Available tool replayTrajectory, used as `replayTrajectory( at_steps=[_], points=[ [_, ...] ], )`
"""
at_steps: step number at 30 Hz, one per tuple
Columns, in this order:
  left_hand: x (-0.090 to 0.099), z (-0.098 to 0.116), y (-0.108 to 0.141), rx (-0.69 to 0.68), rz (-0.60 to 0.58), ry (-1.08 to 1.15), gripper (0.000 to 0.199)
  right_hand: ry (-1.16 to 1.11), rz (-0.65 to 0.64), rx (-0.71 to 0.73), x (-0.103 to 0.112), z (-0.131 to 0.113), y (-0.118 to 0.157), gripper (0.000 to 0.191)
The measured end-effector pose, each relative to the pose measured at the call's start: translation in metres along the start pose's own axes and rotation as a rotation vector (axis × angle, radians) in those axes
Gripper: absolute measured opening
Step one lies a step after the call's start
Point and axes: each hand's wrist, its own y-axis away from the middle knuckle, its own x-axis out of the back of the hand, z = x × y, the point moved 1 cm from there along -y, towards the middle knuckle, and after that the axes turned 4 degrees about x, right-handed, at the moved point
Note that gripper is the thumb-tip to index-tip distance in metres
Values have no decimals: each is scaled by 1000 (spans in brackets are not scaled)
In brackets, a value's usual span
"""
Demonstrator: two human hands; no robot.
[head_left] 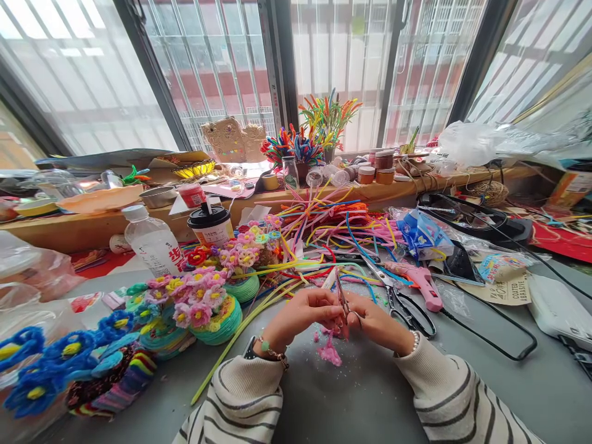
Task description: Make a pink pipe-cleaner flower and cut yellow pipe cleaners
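My left hand is closed in a pinch on a small pink fuzzy piece, mostly hidden by the fingers. My right hand is closed round the handles of small scissors, whose blades point up and away between both hands. Just below the hands, a clump of pink fluff lies on the grey table, with tiny pale bits scattered round it. Large black-handled scissors rest right of my right hand, beside a pink glue gun.
Fuzzy-stem flowers on turquoise bases and blue flowers stand left. A bottle and lidded cup are behind them. Loose pipe cleaners pile ahead. A black cable curves at right, near a white box.
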Motion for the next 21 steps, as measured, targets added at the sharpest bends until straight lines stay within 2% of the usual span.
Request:
replayTrajectory(
  at_steps=[5,9,15,21],
  points=[
    [-1,-2,-1,5,-31,-9,25,20,2,-37,1,0,0,70],
    [-2,-2,-2,6,-33,14,27,13,81,-64,1,2,0,64],
    [-1,-3,-4,-32,75,26,29,42,182,-114,3,5,0,58],
    [0,-5,-5,-77,95,-2,28,91,147,-106,3,8,0,63]
  ],
)
